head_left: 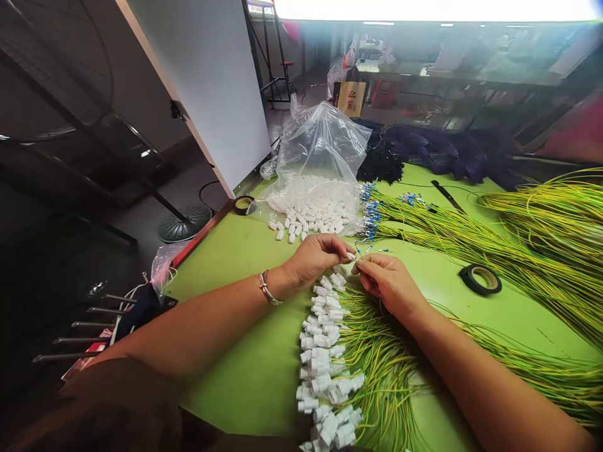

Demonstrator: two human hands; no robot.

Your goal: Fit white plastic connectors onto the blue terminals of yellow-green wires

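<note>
1. The left hand (320, 255) has its grip closed, thumb against fingers, on a small white connector housing (350, 257), held just above the green worktop (235, 376).
2. The right hand (389, 281) pinches a thin yellow-green wire (361, 257) close behind its blue-sleeved terminal (358, 250), right beside the housing; whether the two touch is too small to tell.
3. The housing looks like moulded plastic: very light, rigid and probably a little slick. Best held by its sides, fingertips clear of the openings.
4. The wire should be light and springy, bending easily over a long free length, so a pinch near the tip would steer it best. The metal end could bend if squeezed; the sleeve or insulation looks a safer hold.
5. Loose housings (292, 227) spill from a clear plastic bag (323, 135) that looks limp and crinkly.
6. Below the hands, a row of wired housings (321, 361) lies close-packed; their wires look prone to snagging.
</note>
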